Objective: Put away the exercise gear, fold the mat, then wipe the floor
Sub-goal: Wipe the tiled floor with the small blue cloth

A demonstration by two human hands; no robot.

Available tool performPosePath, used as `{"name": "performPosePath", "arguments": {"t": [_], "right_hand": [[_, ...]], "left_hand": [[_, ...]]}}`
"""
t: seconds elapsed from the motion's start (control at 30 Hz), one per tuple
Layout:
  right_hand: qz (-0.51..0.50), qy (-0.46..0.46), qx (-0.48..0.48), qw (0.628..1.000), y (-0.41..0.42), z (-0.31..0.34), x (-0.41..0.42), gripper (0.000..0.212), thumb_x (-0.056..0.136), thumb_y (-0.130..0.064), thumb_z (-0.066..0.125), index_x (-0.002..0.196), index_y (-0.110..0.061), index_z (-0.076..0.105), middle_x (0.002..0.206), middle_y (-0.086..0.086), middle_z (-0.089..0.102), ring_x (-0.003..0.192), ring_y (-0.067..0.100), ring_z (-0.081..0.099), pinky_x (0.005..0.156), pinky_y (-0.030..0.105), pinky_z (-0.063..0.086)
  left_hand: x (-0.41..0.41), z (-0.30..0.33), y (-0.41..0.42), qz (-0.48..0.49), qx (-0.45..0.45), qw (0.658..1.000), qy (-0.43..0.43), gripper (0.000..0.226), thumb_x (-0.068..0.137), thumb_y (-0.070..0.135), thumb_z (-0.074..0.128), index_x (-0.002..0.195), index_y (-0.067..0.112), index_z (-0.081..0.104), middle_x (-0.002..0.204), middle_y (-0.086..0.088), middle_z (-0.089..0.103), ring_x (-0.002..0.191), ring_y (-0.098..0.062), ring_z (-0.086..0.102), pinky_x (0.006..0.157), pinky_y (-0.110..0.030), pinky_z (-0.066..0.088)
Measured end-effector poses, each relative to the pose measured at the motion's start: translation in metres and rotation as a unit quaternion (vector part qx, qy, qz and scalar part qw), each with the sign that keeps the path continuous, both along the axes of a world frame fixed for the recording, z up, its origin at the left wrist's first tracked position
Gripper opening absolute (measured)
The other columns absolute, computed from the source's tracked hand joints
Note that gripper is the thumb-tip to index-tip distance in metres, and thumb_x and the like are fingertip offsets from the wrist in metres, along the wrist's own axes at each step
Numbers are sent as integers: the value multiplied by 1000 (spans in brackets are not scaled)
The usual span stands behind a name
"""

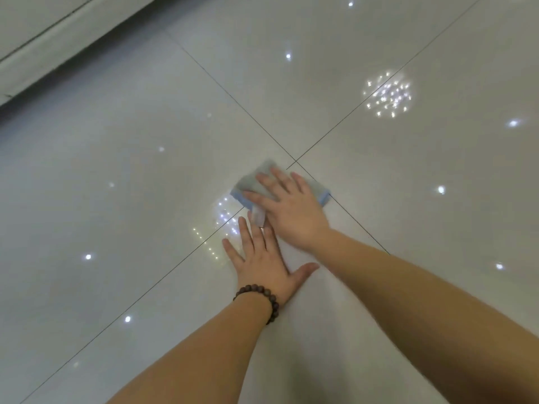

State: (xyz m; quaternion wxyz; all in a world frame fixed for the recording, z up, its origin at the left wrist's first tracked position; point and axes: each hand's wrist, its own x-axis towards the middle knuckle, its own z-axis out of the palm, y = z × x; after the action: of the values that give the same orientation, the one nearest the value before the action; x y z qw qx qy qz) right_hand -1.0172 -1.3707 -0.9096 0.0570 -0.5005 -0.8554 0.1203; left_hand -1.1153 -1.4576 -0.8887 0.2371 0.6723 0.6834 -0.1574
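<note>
A folded grey and blue cloth (253,182) lies flat on the glossy pale tiled floor (116,170), close to where four tiles meet. My right hand (288,208) presses down on the cloth with its fingers spread, covering most of it. My left hand (259,258), with a dark bead bracelet at the wrist, rests palm down on the bare tile just nearer to me, fingers apart and holding nothing. Its fingertips almost touch the cloth's near edge.
A pale skirting or furniture base (43,45) runs diagonally across the upper left, with a dark shadow strip beneath it. Dark grout lines (364,103) cross the floor. Ceiling lights reflect as bright specks on the tiles.
</note>
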Motion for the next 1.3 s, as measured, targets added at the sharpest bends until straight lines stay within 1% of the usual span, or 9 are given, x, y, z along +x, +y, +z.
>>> {"name": "performPosePath", "arguments": {"t": [0.07, 0.17, 0.23, 0.43, 0.57, 0.7, 0.87, 1.07, 1.3], "right_hand": [[-14, -15, 6, 1000, 25, -2, 42, 51, 92, -33, 37, 142, -42, 35, 154, 0, 30, 143, 26, 20, 113, 45, 11], [-350, -12, -29, 936, 60, 2, 107, 51, 97, -31, 36, 146, -42, 24, 158, 1, 18, 146, 26, 7, 115, 47, 9], [-449, -7, -35, 893, 52, 4, 97, 51, 97, -31, 39, 147, -38, 26, 158, 3, 17, 146, 28, 6, 114, 48, 12], [-119, -45, 16, 992, -51, 2, 26, 50, 91, -34, 48, 141, -37, 42, 149, 3, 40, 136, 31, 33, 102, 47, 33], [-170, -68, 0, 983, -60, 12, 38, 48, 88, -43, 51, 136, -40, 46, 142, 2, 46, 126, 31, 40, 91, 43, 37], [-191, -56, -9, 980, -66, 8, 32, 49, 91, -47, 45, 140, -41, 39, 149, 3, 36, 137, 32, 26, 109, 50, 23], [-312, -26, -4, 950, -102, 12, -21, 49, 90, -40, 46, 139, -35, 43, 149, 8, 36, 137, 36, 26, 104, 50, 30], [-300, -5, -105, 948, -150, 52, -46, 39, 88, -20, 58, 126, -23, 58, 133, 11, 51, 114, 37, 38, 97, 47, 37], [-287, 56, 95, 952, -206, 87, -75, 40, 82, -33, 50, 118, -23, 66, 122, 8, 59, 104, 32, 44, 85, 40, 44]], "left_hand": [[1, 0, 1, 3, 4, 1000, -5, 126, 64, 97, 15, 140, 9, -34, 147, -9, -44, 135, -28, -43, 109, -65, -17], [1, -2, -1, 5, 16, 1000, -5, 128, 65, 96, 19, 139, 9, -35, 145, -8, -45, 134, -28, -44, 108, -66, -17], [2, -1, -1, 6, 11, 1000, -9, 127, 65, 96, 19, 141, 8, -34, 147, -9, -44, 134, -28, -45, 108, -66, -17], [-14, 12, 2, -17, -17, 998, -55, 116, 81, 75, 43, 146, 10, -27, 152, -6, -36, 141, -25, -34, 112, -57, -18], [-65, 26, -20, 22, 64, 993, -100, 86, 96, 50, 44, 153, 5, -3, 162, -10, -6, 149, -22, -10, 121, -40, -4], [-143, 17, -55, 65, 117, 991, -16, 88, 89, 62, 21, 153, 3, 4, 162, -13, 3, 149, -27, -6, 119, -50, -4], [-201, -1, -58, 33, 53, 998, 15, 106, 78, 81, 5, 151, 6, -15, 159, -12, -21, 145, -26, -25, 116, -57, -10], [-218, 14, -48, -33, -61, 998, -3, 147, 54, 96, 43, 143, 6, -33, 152, -12, -38, 139, -29, -37, 112, -62, -13], [-217, 16, -45, -41, -78, 996, 3, 160, 42, 97, 53, 131, 7, -44, 149, -15, -42, 138, -33, -38, 111, -65, -11]]}}
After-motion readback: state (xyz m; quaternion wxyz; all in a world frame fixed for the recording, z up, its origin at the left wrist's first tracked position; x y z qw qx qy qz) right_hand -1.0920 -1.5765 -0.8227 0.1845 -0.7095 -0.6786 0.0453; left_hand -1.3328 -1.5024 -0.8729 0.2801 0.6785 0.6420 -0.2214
